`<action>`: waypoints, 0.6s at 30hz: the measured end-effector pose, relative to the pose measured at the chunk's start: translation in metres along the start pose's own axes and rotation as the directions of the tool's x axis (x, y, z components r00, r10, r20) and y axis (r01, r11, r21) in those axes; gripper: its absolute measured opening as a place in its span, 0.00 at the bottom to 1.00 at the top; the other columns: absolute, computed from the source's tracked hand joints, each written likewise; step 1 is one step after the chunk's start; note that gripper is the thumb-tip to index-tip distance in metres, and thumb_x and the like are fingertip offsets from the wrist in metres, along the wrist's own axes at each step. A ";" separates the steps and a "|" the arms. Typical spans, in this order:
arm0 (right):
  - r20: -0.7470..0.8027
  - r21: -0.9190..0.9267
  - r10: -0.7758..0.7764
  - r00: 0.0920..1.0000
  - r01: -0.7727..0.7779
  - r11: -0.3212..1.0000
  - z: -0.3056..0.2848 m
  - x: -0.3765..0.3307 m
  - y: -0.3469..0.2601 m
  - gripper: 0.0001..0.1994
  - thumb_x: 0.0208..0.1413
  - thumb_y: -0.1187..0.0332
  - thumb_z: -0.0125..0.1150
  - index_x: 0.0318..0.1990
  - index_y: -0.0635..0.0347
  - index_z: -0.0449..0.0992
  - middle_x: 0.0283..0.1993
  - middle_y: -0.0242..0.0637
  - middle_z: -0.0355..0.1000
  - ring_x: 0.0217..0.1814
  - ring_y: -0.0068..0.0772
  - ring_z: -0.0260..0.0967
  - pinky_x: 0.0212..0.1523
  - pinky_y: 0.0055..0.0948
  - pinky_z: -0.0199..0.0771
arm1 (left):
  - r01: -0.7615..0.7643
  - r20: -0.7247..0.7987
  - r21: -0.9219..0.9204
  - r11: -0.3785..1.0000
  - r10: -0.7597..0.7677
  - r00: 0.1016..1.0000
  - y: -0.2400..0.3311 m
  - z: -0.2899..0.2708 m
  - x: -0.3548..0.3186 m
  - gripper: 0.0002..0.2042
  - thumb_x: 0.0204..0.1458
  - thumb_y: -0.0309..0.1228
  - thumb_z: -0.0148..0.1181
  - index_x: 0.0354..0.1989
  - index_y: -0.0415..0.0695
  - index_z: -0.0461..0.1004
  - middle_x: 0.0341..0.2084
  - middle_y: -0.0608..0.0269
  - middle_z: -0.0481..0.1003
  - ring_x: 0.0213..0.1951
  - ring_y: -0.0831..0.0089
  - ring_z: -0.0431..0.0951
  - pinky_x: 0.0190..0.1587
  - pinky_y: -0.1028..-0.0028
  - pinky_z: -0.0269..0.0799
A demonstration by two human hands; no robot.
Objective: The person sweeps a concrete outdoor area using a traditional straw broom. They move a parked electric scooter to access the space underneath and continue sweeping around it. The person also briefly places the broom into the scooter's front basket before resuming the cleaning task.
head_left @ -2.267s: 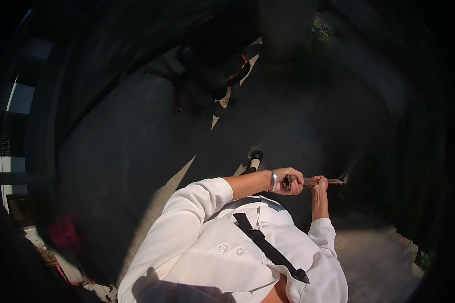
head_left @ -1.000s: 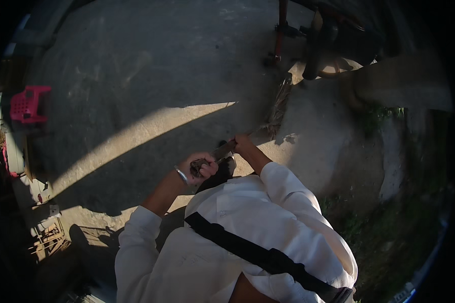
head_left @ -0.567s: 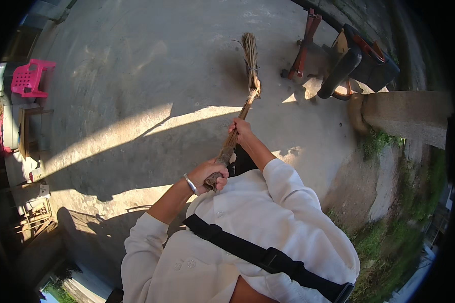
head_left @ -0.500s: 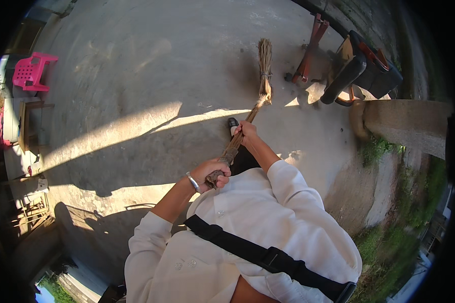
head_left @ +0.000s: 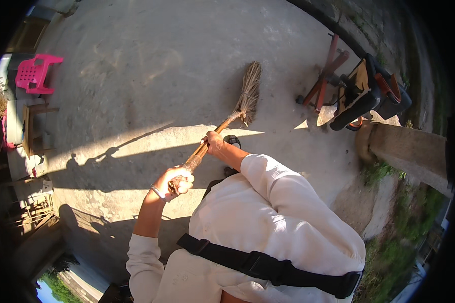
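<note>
bare concrete floor (head_left: 136, 65), half sun, half shadow. the broom's bristle head (head_left: 248, 93) rests on it. far left of the bristles stands a pink plastic chair (head_left: 33, 74); right of them, a red-framed cart (head_left: 359, 91).

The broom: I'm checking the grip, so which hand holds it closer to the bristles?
The right hand, further down the broom; the left hand, wearing a wristband, grips the top end.
</note>
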State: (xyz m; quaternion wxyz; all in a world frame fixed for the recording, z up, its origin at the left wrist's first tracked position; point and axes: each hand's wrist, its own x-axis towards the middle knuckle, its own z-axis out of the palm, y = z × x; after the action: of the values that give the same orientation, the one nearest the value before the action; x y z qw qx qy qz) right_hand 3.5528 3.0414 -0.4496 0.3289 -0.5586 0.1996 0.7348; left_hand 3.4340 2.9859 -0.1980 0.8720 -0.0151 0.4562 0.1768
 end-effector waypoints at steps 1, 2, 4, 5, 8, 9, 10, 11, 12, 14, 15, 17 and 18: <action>0.041 0.044 0.038 0.998 -0.040 0.998 0.032 -0.021 -0.005 0.03 0.48 0.76 0.38 0.25 0.63 0.58 0.14 0.37 0.56 0.12 0.33 0.55 0.13 0.32 0.61 | -0.008 -0.015 -0.070 0.997 0.007 1.000 0.010 -0.004 -0.006 0.11 0.46 0.26 0.47 0.40 0.42 0.61 0.20 0.64 0.63 0.15 0.84 0.59 0.13 0.86 0.55; 0.119 0.114 0.021 0.993 -0.035 0.993 0.051 -0.026 -0.009 0.03 0.50 0.75 0.39 0.27 0.62 0.55 0.14 0.35 0.54 0.11 0.31 0.53 0.12 0.32 0.60 | -0.044 -0.090 0.022 0.999 0.046 0.995 0.018 -0.003 -0.007 0.11 0.46 0.25 0.47 0.40 0.43 0.61 0.20 0.64 0.63 0.16 0.82 0.61 0.14 0.84 0.57; 0.284 0.270 0.023 0.959 -0.103 0.957 0.068 -0.018 -0.018 0.06 0.52 0.72 0.42 0.25 0.60 0.56 0.14 0.33 0.52 0.11 0.27 0.50 0.11 0.28 0.58 | -0.164 0.003 0.449 0.879 0.182 0.983 0.024 0.001 0.001 0.10 0.46 0.24 0.47 0.38 0.44 0.60 0.19 0.65 0.62 0.17 0.80 0.64 0.16 0.80 0.61; 0.349 0.298 0.048 0.936 -0.159 0.941 0.073 -0.011 -0.027 0.07 0.52 0.71 0.43 0.24 0.59 0.55 0.14 0.32 0.52 0.11 0.26 0.50 0.11 0.27 0.57 | -0.257 0.107 0.606 0.753 0.243 0.964 0.026 0.006 0.005 0.09 0.46 0.23 0.47 0.37 0.45 0.60 0.18 0.66 0.62 0.18 0.79 0.66 0.17 0.78 0.63; 0.439 0.286 0.040 0.898 -0.181 0.941 0.085 -0.013 -0.036 0.08 0.53 0.70 0.44 0.24 0.59 0.55 0.13 0.31 0.52 0.10 0.25 0.51 0.11 0.25 0.57 | -0.073 -0.087 0.324 0.943 0.107 0.991 0.024 0.022 0.013 0.11 0.47 0.22 0.47 0.38 0.46 0.56 0.18 0.67 0.62 0.19 0.75 0.67 0.19 0.73 0.66; 0.452 0.270 0.025 0.892 -0.163 0.949 0.089 -0.017 -0.036 0.08 0.53 0.70 0.44 0.24 0.59 0.55 0.13 0.31 0.53 0.10 0.25 0.51 0.11 0.25 0.58 | -0.056 -0.118 0.379 0.924 0.108 0.987 0.028 0.018 0.008 0.12 0.47 0.22 0.47 0.39 0.46 0.55 0.18 0.66 0.62 0.19 0.73 0.67 0.19 0.70 0.66; 0.439 0.253 -0.011 0.899 -0.112 0.961 0.091 -0.022 -0.036 0.08 0.53 0.70 0.44 0.25 0.61 0.56 0.14 0.33 0.55 0.11 0.26 0.54 0.11 0.26 0.61 | -0.020 -0.205 0.374 0.927 0.103 0.973 0.031 0.020 -0.002 0.13 0.47 0.23 0.48 0.41 0.47 0.56 0.19 0.66 0.62 0.18 0.74 0.66 0.18 0.71 0.66; 0.397 0.234 -0.034 0.917 -0.066 0.970 0.094 -0.031 -0.035 0.08 0.52 0.70 0.44 0.26 0.62 0.57 0.14 0.34 0.56 0.11 0.27 0.55 0.12 0.28 0.63 | -0.001 -0.205 0.380 0.925 0.085 0.975 0.041 0.027 -0.015 0.14 0.46 0.23 0.48 0.42 0.46 0.56 0.19 0.65 0.62 0.17 0.76 0.65 0.17 0.74 0.64; 0.354 0.217 -0.058 0.933 -0.022 0.976 0.097 -0.040 -0.034 0.08 0.52 0.70 0.44 0.26 0.63 0.57 0.15 0.35 0.57 0.11 0.28 0.56 0.12 0.29 0.64 | 0.020 -0.205 0.388 0.921 0.065 0.977 0.052 0.031 -0.025 0.15 0.46 0.24 0.49 0.43 0.46 0.56 0.20 0.65 0.62 0.16 0.77 0.64 0.15 0.76 0.62; 0.270 0.211 -0.040 0.962 -0.018 0.977 0.094 -0.050 -0.032 0.07 0.53 0.71 0.43 0.29 0.66 0.59 0.16 0.37 0.58 0.14 0.32 0.58 0.15 0.33 0.68 | 0.099 -0.210 0.335 0.937 -0.028 0.977 0.067 0.019 -0.040 0.18 0.45 0.24 0.50 0.46 0.46 0.56 0.20 0.65 0.62 0.15 0.80 0.61 0.13 0.80 0.56; 0.248 0.224 -0.037 0.968 -0.020 0.974 0.086 -0.054 -0.029 0.06 0.52 0.71 0.43 0.29 0.66 0.59 0.17 0.38 0.58 0.15 0.33 0.59 0.16 0.34 0.68 | 0.139 -0.162 0.311 0.940 -0.092 0.982 0.075 0.014 -0.046 0.19 0.44 0.24 0.50 0.46 0.46 0.56 0.20 0.65 0.62 0.15 0.81 0.60 0.12 0.82 0.52; 0.183 0.263 -0.020 0.983 -0.029 0.964 0.069 -0.070 -0.023 0.05 0.52 0.72 0.43 0.28 0.66 0.60 0.17 0.38 0.58 0.16 0.35 0.60 0.17 0.36 0.69 | 0.244 -0.028 0.248 0.937 -0.245 0.969 0.086 -0.008 -0.049 0.19 0.45 0.25 0.50 0.47 0.48 0.56 0.20 0.66 0.61 0.15 0.81 0.60 0.14 0.81 0.55; 0.137 0.295 -0.006 0.991 -0.035 0.955 0.061 -0.080 -0.020 0.05 0.52 0.73 0.43 0.27 0.65 0.61 0.17 0.39 0.58 0.17 0.36 0.60 0.18 0.37 0.69 | 0.302 0.045 0.237 0.923 -0.321 0.946 0.094 -0.018 -0.048 0.19 0.46 0.26 0.50 0.47 0.50 0.56 0.21 0.67 0.61 0.17 0.81 0.60 0.16 0.80 0.57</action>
State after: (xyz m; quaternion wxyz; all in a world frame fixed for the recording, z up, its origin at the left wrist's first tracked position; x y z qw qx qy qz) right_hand 3.5377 3.0756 -0.3540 0.4165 -0.4498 0.2890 0.7354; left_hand 3.3649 3.0566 -0.1571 0.9031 0.0198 0.4286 -0.0168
